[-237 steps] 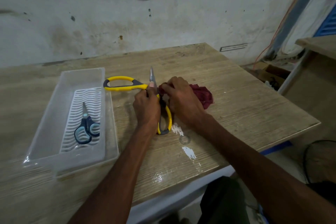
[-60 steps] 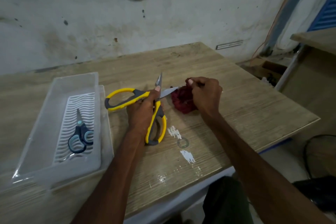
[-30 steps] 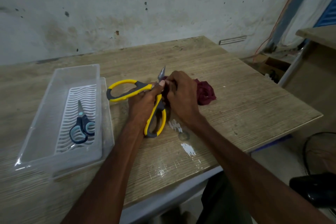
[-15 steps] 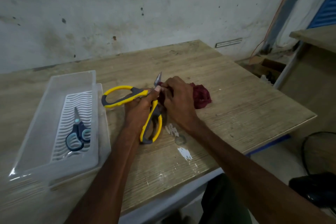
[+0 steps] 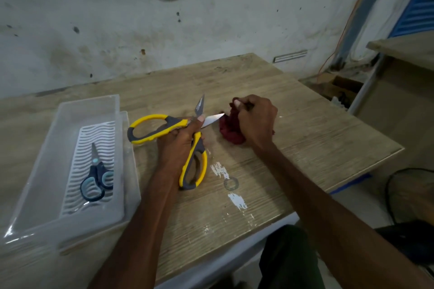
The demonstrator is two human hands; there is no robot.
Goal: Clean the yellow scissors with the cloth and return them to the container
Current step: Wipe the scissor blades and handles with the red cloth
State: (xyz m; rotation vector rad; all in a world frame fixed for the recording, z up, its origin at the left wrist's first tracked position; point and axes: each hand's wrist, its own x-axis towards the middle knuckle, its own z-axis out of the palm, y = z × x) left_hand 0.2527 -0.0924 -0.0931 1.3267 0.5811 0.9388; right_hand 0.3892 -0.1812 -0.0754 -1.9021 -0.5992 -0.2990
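Observation:
The yellow scissors point(image 5: 150, 129) lie spread wide open on the wooden table, one handle to the left, the other toward me. My left hand point(image 5: 178, 143) grips them at the pivot, thumb on the blade base. One blade points up and away, the other points right, its tip at the dark red cloth point(image 5: 229, 131). My right hand point(image 5: 256, 122) holds the bunched cloth just past that blade tip. The clear plastic container point(image 5: 70, 110) stands at the left of the table.
Inside the container a small blue scissors point(image 5: 97, 177) lies on a white ribbed insert point(image 5: 103, 131). White paint marks point(image 5: 236, 199) spot the table near its front edge. The wall runs behind; another table point(image 5: 408, 47) stands at the right.
My right hand has slid the cloth rightward along the blade, from the pivot out to the tip, so the blade now shows bare. My left hand keeps its hold.

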